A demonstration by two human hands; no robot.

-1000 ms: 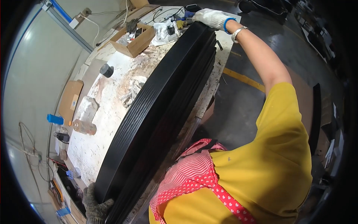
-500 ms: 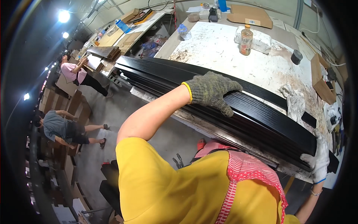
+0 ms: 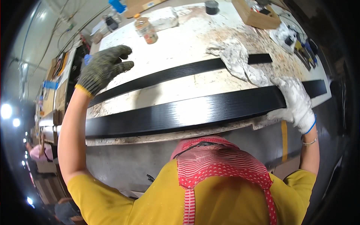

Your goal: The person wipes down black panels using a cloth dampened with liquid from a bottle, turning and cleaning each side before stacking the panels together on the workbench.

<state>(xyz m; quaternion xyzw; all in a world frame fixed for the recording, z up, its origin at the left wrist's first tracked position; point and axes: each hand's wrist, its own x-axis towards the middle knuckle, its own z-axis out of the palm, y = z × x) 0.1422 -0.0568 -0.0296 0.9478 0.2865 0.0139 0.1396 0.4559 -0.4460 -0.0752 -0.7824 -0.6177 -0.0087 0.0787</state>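
A long black board (image 3: 180, 111) with fine ridges lies along the near edge of the worktable (image 3: 176, 56). My right hand (image 3: 294, 105), in a white glove with a blue cuff edge, grips this board near its right end, thumb at the near edge and fingers over the top. My left hand (image 3: 107, 69), in a dark grey-green glove with a yellow cuff, is raised over the table's left side, fingers apart and holding nothing. Behind the board lies a narrower black strip (image 3: 176, 72), partly covered by a crumpled white rag (image 3: 240, 62).
Farther back stand a bottle with an orange cap (image 3: 145, 29), a white wrapped block (image 3: 164, 19) and a dark round container (image 3: 211, 7). A wooden box (image 3: 255, 15), a white plastic bag (image 3: 283, 36) and pliers (image 3: 302, 54) occupy the right side. A person in pink (image 3: 42, 152) is far left.
My left hand has let go of the black boards and lifted away leftward. My right hand still holds the board's right end. The view has swung toward the right.
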